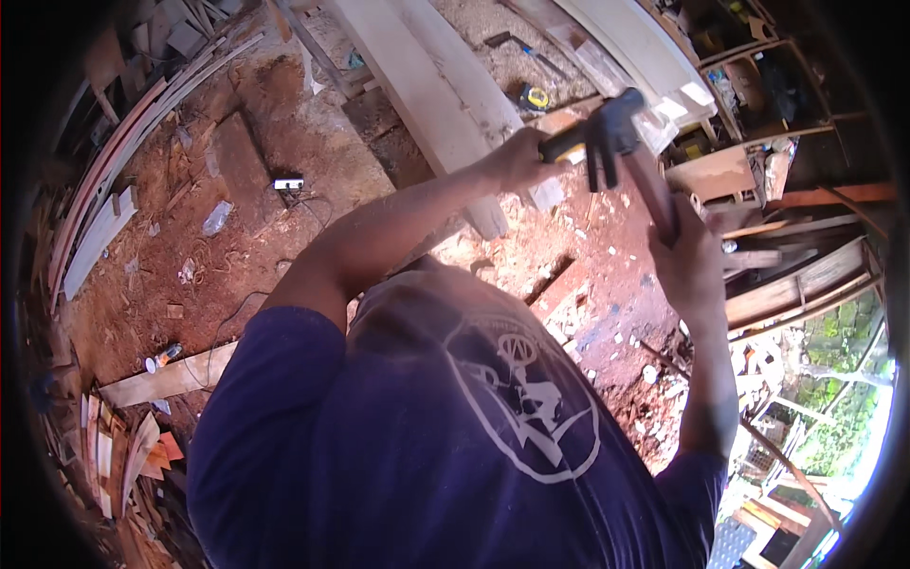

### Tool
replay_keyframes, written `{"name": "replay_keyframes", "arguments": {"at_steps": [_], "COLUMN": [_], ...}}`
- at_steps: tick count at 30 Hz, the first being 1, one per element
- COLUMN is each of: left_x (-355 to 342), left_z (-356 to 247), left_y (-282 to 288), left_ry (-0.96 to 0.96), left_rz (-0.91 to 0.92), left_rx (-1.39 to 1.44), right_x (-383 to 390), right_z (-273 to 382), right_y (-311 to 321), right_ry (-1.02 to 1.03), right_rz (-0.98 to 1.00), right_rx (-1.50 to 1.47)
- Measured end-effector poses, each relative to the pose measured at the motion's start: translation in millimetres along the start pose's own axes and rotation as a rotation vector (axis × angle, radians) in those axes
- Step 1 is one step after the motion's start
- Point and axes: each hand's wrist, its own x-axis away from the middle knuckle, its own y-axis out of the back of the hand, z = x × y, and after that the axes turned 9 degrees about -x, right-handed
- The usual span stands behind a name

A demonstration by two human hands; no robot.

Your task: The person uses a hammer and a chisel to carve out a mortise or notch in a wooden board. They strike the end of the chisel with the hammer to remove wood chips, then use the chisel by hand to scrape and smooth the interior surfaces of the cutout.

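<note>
Overhead, the left hand (517, 159) is wrapped tightly round the yellow-and-black grip of a claw hammer (607, 128), whose dark head and claws point down toward the reddish wooden piece (654, 194) that the right hand (690, 261) clasps by its lower end. Both hands are raised in front of the person's dark blue shirt (427, 446), so the piece stands steeply tilted with its upper end right at the hammer head, seemingly steadied there for the tool to work on it. Behind them lie long pale planks (427, 85) across a sawdust-strewn red floor (265, 218), with a yellow tape measure (536, 97) near the planks and scrap boards (104, 228) stacked along the left
</note>
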Motion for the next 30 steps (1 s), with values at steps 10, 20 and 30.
{"name": "replay_keyframes", "arguments": {"at_steps": [10, 20, 30], "left_x": [-10.8, -8.5, -14.1], "left_z": [-2.5, 4.6, 35.3], "left_y": [3.7, 2.8, 31.3], "left_ry": [0.094, 0.120, 0.421], "left_rz": [0.185, 0.151, -0.015], "left_rx": [-0.118, -0.035, 0.570], "right_x": [21.7, 11.4, 1.9], "right_z": [-12.3, 6.4, -17.2], "right_y": [24.1, 75.9, -17.3], "right_ry": [0.307, 0.000, -0.162], "right_rz": [-0.872, -0.604, -0.153], "right_rx": [-0.690, -0.806, -0.222]}}
